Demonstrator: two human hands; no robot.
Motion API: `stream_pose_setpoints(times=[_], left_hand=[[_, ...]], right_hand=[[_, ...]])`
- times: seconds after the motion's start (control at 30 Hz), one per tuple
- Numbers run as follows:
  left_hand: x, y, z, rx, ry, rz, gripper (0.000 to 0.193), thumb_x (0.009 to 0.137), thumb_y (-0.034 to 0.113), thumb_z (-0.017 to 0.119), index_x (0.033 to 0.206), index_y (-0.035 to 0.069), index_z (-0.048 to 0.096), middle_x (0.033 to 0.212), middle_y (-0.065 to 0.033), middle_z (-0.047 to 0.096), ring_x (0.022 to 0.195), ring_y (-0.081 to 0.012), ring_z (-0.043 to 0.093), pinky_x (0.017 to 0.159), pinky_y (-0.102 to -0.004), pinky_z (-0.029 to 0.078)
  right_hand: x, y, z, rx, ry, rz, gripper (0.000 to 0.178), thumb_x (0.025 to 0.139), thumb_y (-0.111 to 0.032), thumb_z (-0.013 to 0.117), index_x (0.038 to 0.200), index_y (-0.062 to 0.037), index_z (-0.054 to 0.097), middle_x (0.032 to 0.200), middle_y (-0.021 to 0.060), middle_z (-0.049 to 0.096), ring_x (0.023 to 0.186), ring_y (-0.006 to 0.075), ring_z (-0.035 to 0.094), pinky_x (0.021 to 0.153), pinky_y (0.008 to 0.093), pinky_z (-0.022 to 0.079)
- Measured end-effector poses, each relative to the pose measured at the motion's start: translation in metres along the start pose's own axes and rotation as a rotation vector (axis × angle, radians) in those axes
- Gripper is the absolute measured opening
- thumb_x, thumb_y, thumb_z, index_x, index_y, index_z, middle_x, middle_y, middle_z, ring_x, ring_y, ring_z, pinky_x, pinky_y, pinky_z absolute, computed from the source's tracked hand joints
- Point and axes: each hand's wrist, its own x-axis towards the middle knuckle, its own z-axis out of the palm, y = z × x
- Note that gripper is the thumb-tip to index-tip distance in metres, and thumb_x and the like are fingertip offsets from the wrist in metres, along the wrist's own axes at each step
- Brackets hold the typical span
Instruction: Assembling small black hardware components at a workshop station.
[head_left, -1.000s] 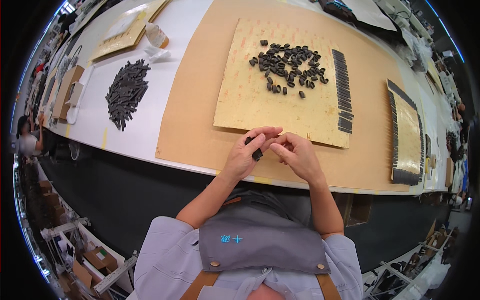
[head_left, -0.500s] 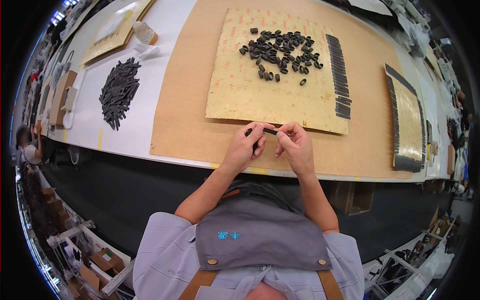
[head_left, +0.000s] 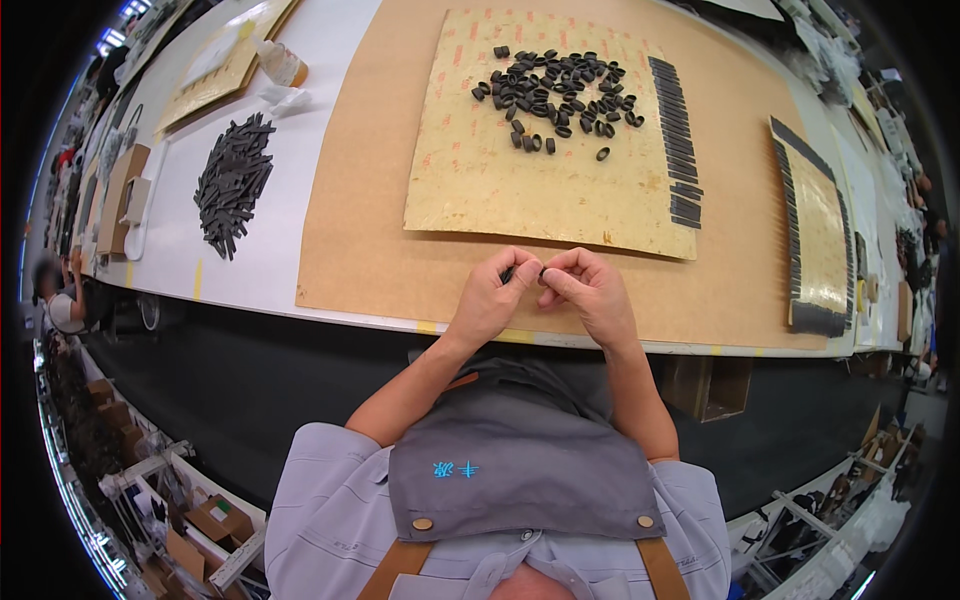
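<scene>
My left hand is closed, with dark strip material showing between thumb and fingers. Beside it, my right hand pinches the end of a small black strip where both hands' fingertips nearly meet; most of that strip is hidden by fingers. Both hands hover over the brown sheet's near edge, just in front of a yellowish board. Lying on the board are a heap of small black rings and, down its right edge, a row of flat black strips.
A pile of loose black strips lies on the white table at left. Behind it stand a bottle and another board. A strip-edged board is at far right. Another person is at far left.
The black strip stretched between my hands is now mostly hidden at the fingertips. My hands have drawn closer together. The view has shifted slightly.
</scene>
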Motion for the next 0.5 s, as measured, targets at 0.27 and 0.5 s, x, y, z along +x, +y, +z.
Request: stream_pose_setpoints(times=[0.27, 0.5], left_hand=[[0.006, 0.001, -0.011, 0.065, -0.170, -0.090, 0.015, 0.088, 0.018, 0.061, 0.086, 0.003, 0.060, 0.064, 0.0076, 0.043, 0.058, -0.0007, 0.035, 0.049, -0.0186, 0.028], [0.008, 0.007, -0.021, 0.200, -0.267, -0.174, 0.015, 0.086, 0.017, 0.061, 0.085, 0.002, 0.061, 0.065, 0.0080, 0.043, 0.060, -0.0011, 0.036, 0.051, -0.0190, 0.028]], right_hand=[[0.001, 0.006, -0.013, 0.048, -0.050, 0.034, 0.012, 0.086, -0.007, 0.062, 0.090, 0.0018, 0.055, 0.078, 0.0057, 0.060, 0.061, 0.0093, 0.059, 0.057, 0.0235, 0.052], [0.000, 0.008, -0.009, -0.001, -0.040, 0.109, 0.013, 0.085, -0.007, 0.063, 0.089, 0.0013, 0.055, 0.075, 0.0052, 0.060, 0.059, 0.0093, 0.059, 0.056, 0.0233, 0.051]])
